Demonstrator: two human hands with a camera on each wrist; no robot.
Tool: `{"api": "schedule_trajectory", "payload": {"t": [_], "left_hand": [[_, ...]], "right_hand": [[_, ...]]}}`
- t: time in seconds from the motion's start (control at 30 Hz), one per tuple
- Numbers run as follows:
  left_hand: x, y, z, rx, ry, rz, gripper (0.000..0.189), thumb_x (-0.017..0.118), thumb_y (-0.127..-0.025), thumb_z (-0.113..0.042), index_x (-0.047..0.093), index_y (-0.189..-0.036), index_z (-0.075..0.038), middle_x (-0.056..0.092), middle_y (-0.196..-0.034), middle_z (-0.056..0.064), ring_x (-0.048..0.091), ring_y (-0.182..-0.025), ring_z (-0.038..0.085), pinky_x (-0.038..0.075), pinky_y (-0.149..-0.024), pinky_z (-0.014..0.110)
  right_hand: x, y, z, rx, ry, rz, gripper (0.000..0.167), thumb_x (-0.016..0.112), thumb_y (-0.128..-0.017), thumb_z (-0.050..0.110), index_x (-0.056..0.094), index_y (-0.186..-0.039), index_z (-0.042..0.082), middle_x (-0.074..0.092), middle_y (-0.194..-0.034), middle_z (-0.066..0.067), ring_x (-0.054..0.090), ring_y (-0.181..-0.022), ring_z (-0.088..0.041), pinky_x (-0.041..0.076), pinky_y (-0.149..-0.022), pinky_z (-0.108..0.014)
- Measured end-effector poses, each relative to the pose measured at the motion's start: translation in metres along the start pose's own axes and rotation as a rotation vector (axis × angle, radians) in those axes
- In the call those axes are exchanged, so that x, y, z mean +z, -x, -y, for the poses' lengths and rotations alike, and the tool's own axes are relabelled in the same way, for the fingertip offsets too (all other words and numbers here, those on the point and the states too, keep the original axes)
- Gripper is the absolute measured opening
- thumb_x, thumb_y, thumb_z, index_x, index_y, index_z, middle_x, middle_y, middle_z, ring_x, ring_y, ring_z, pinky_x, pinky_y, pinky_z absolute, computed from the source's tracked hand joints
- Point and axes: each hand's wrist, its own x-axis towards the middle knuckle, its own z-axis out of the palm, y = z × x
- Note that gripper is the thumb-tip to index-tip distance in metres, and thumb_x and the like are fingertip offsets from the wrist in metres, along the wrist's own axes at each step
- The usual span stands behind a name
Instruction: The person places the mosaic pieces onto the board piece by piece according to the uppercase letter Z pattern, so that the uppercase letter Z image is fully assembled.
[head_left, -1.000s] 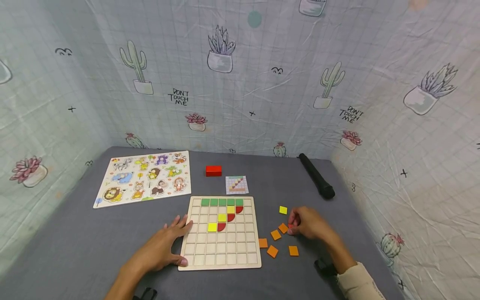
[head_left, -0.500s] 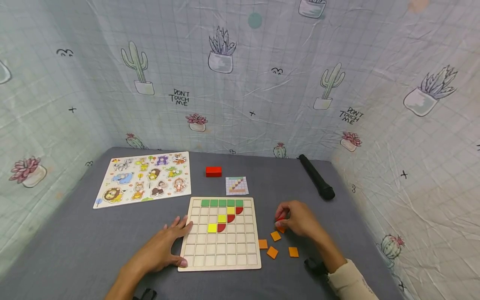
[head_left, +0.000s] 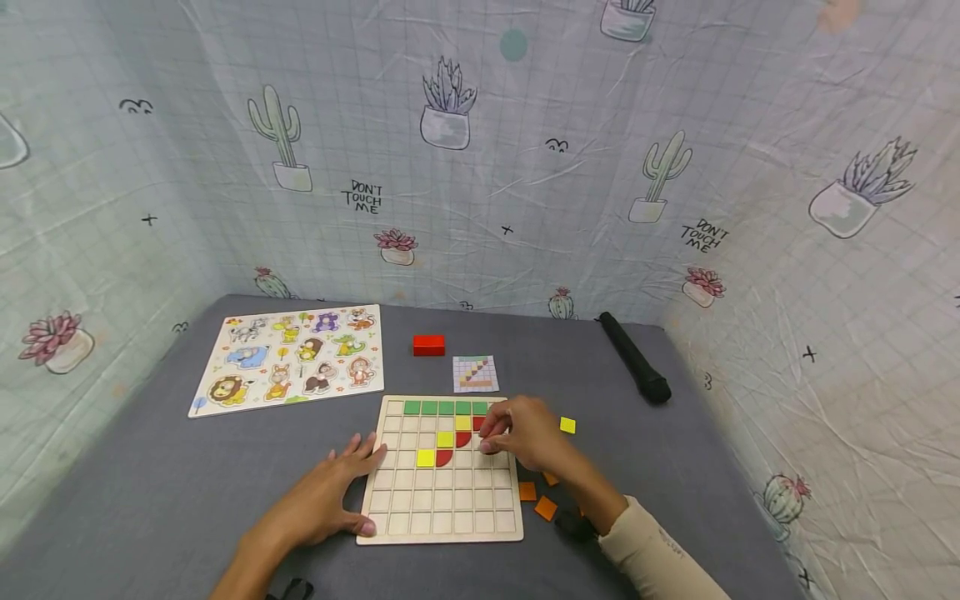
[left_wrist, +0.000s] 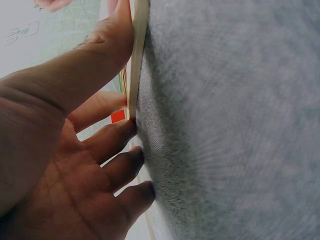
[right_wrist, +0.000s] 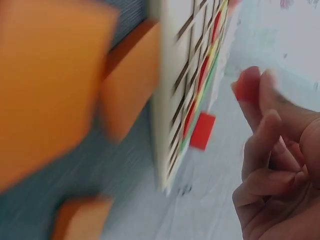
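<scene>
A wooden grid board point(head_left: 431, 500) lies on the grey table. Along its top row run several green squares point(head_left: 429, 408), with a diagonal of yellow squares point(head_left: 426, 458) and red quarter-round tiles point(head_left: 444, 457) below. My right hand point(head_left: 528, 433) is over the board's upper right part, pinching a red tile point(right_wrist: 247, 86) between thumb and finger; its full shape is hidden. At the board's left edge, my left hand point(head_left: 330, 492) rests with fingers spread, the thumb near the lower left corner. The left wrist view shows its fingertips point(left_wrist: 131, 157) along the board's side.
Orange squares point(head_left: 546, 508) lie right of the board, partly beneath my right forearm. Near them is a loose yellow square point(head_left: 567, 426). Behind the board are a pattern card point(head_left: 475, 374) and a red block point(head_left: 429, 346). An animal puzzle point(head_left: 292, 358) and a black microphone point(head_left: 633, 358) flank them.
My right hand has gone from the loose tiles leftward to over the board, carrying the red tile. The loose yellow square shows again. My left hand has stayed put.
</scene>
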Motion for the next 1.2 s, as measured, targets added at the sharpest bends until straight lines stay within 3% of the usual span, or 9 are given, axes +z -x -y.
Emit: {"api": "schedule_trajectory", "payload": {"t": [0.23, 0.5, 0.7, 0.83, 1.0, 1.2], "left_hand": [[0.000, 0.000, 0.000, 0.004, 0.004, -0.001, 0.111, 0.097, -0.067, -0.034, 0.046, -0.161, -0.006, 0.033, -0.172, 0.023, 0.022, -0.161, 0.051, 0.025, -0.123, 0.076], [0.000, 0.000, 0.000, 0.010, 0.001, -0.001, 0.110, 0.097, -0.068, -0.035, 0.047, -0.161, -0.006, 0.033, -0.172, 0.023, 0.023, -0.160, 0.051, 0.025, -0.123, 0.075], [0.000, 0.000, 0.000, 0.022, 0.000, -0.005, 0.109, 0.097, -0.069, -0.033, 0.047, -0.161, -0.005, 0.033, -0.171, 0.024, 0.023, -0.160, 0.052, 0.025, -0.123, 0.076], [0.001, 0.000, 0.001, 0.030, -0.006, -0.012, 0.108, 0.097, -0.069, -0.034, 0.047, -0.160, -0.005, 0.034, -0.171, 0.024, 0.024, -0.159, 0.053, 0.025, -0.123, 0.076], [0.002, 0.000, 0.000, 0.030, 0.000, -0.006, 0.108, 0.097, -0.069, -0.035, 0.048, -0.160, -0.005, 0.035, -0.170, 0.025, 0.025, -0.159, 0.053, 0.025, -0.122, 0.077], [0.001, 0.000, 0.002, 0.048, -0.010, -0.029, 0.109, 0.097, -0.067, -0.033, 0.048, -0.159, -0.003, 0.035, -0.170, 0.026, 0.025, -0.158, 0.054, 0.027, -0.121, 0.077]], "right_hand": [[0.017, -0.016, 0.023, -0.044, -0.041, 0.110, 0.009, 0.084, -0.091, 0.014, 0.079, -0.093, 0.021, 0.078, -0.086, 0.012, 0.070, -0.079, -0.001, 0.054, -0.066, -0.022], [0.036, -0.026, 0.039, -0.059, -0.021, 0.144, 0.012, 0.087, -0.088, 0.018, 0.077, -0.084, 0.023, 0.074, -0.076, 0.013, 0.063, -0.070, -0.001, 0.049, -0.065, -0.021], [0.052, -0.029, 0.050, -0.124, 0.145, 0.184, 0.020, 0.087, -0.089, 0.019, 0.075, -0.075, 0.027, 0.068, -0.072, 0.018, 0.054, -0.069, -0.001, 0.044, -0.063, -0.019], [0.061, -0.030, 0.051, -0.153, 0.219, 0.172, 0.019, 0.088, -0.088, 0.017, 0.075, -0.079, 0.027, 0.064, -0.071, 0.019, 0.054, -0.068, 0.000, 0.045, -0.060, -0.018], [0.062, -0.025, 0.053, -0.123, 0.278, 0.114, 0.022, 0.092, -0.084, 0.029, 0.071, -0.077, 0.028, 0.060, -0.066, 0.019, 0.053, -0.064, 0.000, 0.043, -0.056, -0.020], [0.064, -0.018, 0.057, -0.106, 0.346, 0.122, 0.034, 0.095, -0.078, 0.043, 0.066, -0.072, 0.028, 0.055, -0.063, 0.018, 0.050, -0.061, -0.001, 0.041, -0.051, -0.022]]}}
